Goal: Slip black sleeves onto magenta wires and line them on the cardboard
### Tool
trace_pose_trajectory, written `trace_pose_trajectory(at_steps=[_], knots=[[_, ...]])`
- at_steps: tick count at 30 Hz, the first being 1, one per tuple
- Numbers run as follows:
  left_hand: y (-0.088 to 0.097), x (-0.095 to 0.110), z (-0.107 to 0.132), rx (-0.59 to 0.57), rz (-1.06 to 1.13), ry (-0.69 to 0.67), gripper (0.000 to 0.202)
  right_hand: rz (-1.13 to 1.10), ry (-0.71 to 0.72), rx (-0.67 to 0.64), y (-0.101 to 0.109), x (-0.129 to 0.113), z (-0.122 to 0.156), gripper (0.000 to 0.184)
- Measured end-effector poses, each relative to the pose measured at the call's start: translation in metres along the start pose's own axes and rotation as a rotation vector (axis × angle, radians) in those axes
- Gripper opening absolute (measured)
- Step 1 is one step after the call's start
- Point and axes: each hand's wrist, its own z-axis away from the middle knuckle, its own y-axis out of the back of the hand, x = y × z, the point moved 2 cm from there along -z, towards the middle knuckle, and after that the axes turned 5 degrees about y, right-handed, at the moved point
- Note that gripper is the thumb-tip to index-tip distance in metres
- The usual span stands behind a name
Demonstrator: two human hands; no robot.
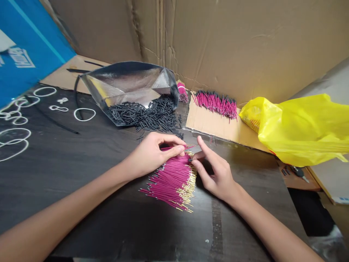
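Two bare hands worked over a loose heap of thin magenta wires with gold-coloured tips (169, 178), which lay fanned out on the dark wood-grain table (109, 218), between its near edge and its back edge. The wires' gold ends pointed toward the table's right edge, and their silvery ends toward its left side.

The left hand (152, 154) came over the upper part of the heap, thumb and fingertips pinched narrowly on a magenta wire (188, 147) near its gold end. The right hand (218, 174) stood at the gold ends, index finger raised, with a small black piece (190, 160) at its fingertips; how firmly it was gripped could not be told.

Toward the table's back edge, many short black tubes (141, 114) spilled from the mouth of an open bag with a shiny silver lining (131, 82). Just beside that bag stood a banded bundle of magenta wires (182, 91). Toward the back right corner, a row of magenta wires with black ends (216, 104) lay on a flat brown cardboard sheet (212, 129), near a crumpled yellow plastic bag (300, 127). White elastic loops (85, 114) were scattered toward the table's left side.
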Motion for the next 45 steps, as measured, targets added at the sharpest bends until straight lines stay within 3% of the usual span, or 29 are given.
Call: trace_pose_trajectory(at_steps=[9,25,31,45], knots=[[-0.0016,0.001,0.0011,-0.038,0.047,-0.04,0.014,-0.073,0.042,-0.109,-0.0013,-0.0039,-0.0013,0.069],[-0.0036,0.0009,0.0006,-0.088,0.108,0.011,0.014,-0.001,0.039,-0.069,0.0003,-0.0028,-0.0023,0.066],[-0.0017,0.0039,0.001,-0.074,0.125,0.008,0.016,0.012,0.039,0.015,0.0009,-0.0028,-0.0018,0.065],[-0.0062,0.0027,0.0013,-0.137,0.171,0.03,0.017,-0.023,0.044,-0.118,-0.0022,-0.0038,-0.002,0.069]])
